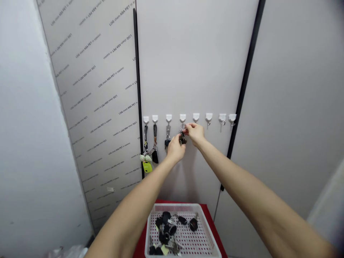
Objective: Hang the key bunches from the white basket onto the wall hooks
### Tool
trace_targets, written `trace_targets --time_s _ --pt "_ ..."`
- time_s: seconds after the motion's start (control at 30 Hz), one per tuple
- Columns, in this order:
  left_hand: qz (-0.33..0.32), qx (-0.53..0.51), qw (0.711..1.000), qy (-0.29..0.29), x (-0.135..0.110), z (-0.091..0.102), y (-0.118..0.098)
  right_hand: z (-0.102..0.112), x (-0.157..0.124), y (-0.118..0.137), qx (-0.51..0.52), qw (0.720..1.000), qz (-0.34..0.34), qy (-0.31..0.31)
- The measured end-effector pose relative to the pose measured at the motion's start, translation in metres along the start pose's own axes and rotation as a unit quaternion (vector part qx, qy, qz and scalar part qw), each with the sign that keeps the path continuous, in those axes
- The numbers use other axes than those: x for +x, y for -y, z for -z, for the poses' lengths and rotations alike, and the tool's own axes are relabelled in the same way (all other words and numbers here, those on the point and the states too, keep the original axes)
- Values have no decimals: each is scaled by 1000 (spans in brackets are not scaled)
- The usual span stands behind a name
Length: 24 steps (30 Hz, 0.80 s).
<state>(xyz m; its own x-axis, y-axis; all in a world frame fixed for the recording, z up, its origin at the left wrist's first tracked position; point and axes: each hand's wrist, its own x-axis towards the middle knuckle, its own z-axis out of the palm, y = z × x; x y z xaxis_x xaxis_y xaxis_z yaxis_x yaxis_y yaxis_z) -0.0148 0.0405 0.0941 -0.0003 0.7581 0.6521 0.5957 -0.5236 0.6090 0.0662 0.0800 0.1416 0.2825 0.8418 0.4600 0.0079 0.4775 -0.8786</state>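
Note:
My left hand (176,147) is closed around a bunch of keys (183,139), just below the fourth white hook (182,117) from the left. My right hand (195,133) pinches the metal key ring (183,126) at the top of that bunch, right under the hook. Whether the ring sits on the hook I cannot tell. To the left, a set of keys on a metal clip (168,132) hangs from the third hook. Keys on a dark strap (155,133) hang from the second, and a strap with a lime-green tag (147,167) from the first.
Several more white hooks (209,117) continue to the right on the pale panel (196,64). Below, a white perforated basket (209,234) holds several loose keys (166,229) and stands on a red surface (215,233). Black vertical strips (248,71) edge the panel.

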Motion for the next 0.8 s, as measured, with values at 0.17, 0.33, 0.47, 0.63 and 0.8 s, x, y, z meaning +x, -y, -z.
trace_targets --time_s 0.17,0.33,0.47,0.63,0.8 --pt "22 13 1000 0 5 -1 -1 -4 5 -5 -28 999 -18 -8" --pt "34 6 999 11 -4 0 6 -2 12 -19 -84 996 19 -10" --pt "38 -16 999 16 -32 0 30 14 -5 -46 -161 974 148 -50" --pt "67 34 987 144 -111 -5 82 42 -100 -107 -274 949 77 138" --pt "75 166 940 287 -176 -6 124 54 -190 -163 -331 867 -20 373"
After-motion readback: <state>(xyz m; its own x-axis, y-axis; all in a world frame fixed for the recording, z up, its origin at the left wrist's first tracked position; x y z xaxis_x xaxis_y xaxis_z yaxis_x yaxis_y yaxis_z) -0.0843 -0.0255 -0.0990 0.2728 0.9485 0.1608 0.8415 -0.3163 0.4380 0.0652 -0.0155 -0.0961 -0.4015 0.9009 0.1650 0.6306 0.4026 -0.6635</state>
